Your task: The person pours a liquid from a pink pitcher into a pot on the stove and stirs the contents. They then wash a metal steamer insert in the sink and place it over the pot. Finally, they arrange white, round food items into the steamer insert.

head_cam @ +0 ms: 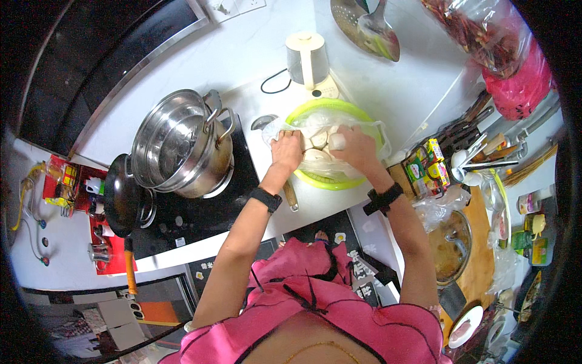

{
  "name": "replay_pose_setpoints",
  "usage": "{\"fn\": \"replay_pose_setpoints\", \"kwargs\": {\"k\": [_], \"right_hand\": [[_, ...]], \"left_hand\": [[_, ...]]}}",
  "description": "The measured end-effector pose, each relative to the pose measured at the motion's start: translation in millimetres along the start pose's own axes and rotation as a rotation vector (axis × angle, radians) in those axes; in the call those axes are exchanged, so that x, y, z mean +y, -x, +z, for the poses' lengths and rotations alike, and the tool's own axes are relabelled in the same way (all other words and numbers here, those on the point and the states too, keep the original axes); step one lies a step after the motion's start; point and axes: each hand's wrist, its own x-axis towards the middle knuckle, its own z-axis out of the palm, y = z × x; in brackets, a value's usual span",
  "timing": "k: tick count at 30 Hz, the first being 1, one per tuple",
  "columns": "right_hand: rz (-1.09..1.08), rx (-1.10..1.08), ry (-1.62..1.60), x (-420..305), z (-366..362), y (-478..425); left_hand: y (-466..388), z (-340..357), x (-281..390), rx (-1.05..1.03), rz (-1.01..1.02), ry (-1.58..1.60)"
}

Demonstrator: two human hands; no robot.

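A lime-green plastic basket [328,184] stands on the white counter with a translucent plastic bag [363,125] spread open inside it. Several pale, rounded food pieces [318,139], possibly buns, lie in the bag. My left hand [287,148] grips the bag's left edge at the basket rim. In my right hand [357,148] is a white piece of food [337,141], held over the others at the right side of the bag. A wooden handle [290,195] sticks out below my left hand; what it belongs to is hidden under the basket.
Left of the basket, a steel steamer pot [182,145] sits on the black cooktop [195,223] beside a wok [122,195]. A cream electric kettle [307,59] stands behind the basket, near a ladle [263,122]. To the right are seasoning boxes [427,168] and a lidded pan [448,248].
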Motion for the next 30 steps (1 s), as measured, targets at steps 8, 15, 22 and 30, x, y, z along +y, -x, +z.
{"fn": "replay_pose_setpoints", "kwargs": {"k": [8,15,22,30], "right_hand": [[0.002,0.052,-0.178,11.4,-5.4,24.6],[-0.071,-0.083,-0.647,-5.9,-60.0,43.0],[-0.150,-0.213,-1.121,-32.6,-88.2,51.5],[-0.244,-0.069,-0.981,-95.9,-77.3,45.2]], "left_hand": [[26.4,-11.7,-5.6,0.062,0.159,0.275],[43.4,-55.1,4.1,0.002,0.308,0.771],[63.2,-104.3,3.0,-0.243,0.403,1.168],[113.4,-112.6,-65.5,-0.165,0.178,2.002]]}}
